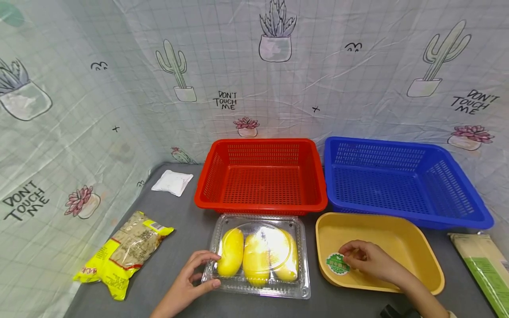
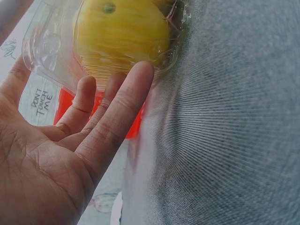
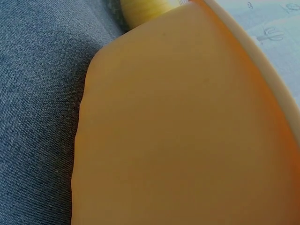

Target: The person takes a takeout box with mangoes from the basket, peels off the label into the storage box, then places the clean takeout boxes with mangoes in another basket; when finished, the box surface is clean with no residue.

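Note:
A clear plastic clamshell box [image 1: 304, 265] with three yellow mangoes [image 1: 230, 254] inside lies in front of the red basket. My left hand [image 1: 195, 274] touches the box's left edge, thumb and fingers spread; in the left wrist view the fingers of the left hand [image 2: 61, 145] look fairly straight beside the box wall [image 2: 40, 47]. Over the left part of a yellow tray [image 1: 397, 247], my right hand [image 1: 370, 260] pinches a round green-and-white sticker [image 1: 337, 264] at its edge. The right wrist view shows the tray [image 3: 178, 122] but neither the hand nor the sticker.
Behind stand a red basket [image 1: 262, 206] and a blue basket [image 1: 397, 185]. A yellow food bag [image 1: 127, 251] and a small white pouch [image 1: 172, 182] lie to the left. At the far right is a green-and-beige package [image 1: 481, 265]. A black object [image 1: 391, 312] sits at the front edge.

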Available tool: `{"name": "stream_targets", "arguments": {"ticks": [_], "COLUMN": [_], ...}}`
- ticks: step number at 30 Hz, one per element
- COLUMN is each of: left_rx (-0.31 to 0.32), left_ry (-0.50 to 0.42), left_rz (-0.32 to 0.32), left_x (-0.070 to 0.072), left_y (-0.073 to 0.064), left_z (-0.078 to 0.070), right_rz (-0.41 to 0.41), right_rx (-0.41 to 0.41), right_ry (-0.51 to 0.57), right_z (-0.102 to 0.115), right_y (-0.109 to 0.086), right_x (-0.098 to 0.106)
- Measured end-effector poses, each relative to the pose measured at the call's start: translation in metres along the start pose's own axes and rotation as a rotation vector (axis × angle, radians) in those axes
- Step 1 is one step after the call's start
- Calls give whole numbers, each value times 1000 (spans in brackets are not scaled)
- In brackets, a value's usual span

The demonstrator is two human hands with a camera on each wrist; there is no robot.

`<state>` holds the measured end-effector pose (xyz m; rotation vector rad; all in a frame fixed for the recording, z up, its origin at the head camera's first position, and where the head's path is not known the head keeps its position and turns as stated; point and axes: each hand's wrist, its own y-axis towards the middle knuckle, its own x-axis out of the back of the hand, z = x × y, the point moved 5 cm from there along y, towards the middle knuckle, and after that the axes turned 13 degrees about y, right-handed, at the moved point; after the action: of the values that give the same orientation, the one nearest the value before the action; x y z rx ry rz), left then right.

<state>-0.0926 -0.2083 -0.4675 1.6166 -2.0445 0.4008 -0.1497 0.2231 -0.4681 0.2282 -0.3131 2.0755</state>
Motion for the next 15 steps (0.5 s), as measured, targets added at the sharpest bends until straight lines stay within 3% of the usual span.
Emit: {"name": "stream_targets", "arguments": {"ticks": [9, 13, 15], "left_rx": [-13, 36, 93], "left_ry": [0, 10, 16], "left_rz": [-4, 6, 7], "left_x": [0, 0, 0], "left_y": [0, 0, 1], "left_z": [-2, -2, -1], "right_rz": [6, 1, -6], "right_rx": [48, 29, 23], "right_ry": [-29, -9, -14], "right_z": [3, 7, 9], "right_y": [-3, -6, -8], "right_x": [4, 8, 12]}}
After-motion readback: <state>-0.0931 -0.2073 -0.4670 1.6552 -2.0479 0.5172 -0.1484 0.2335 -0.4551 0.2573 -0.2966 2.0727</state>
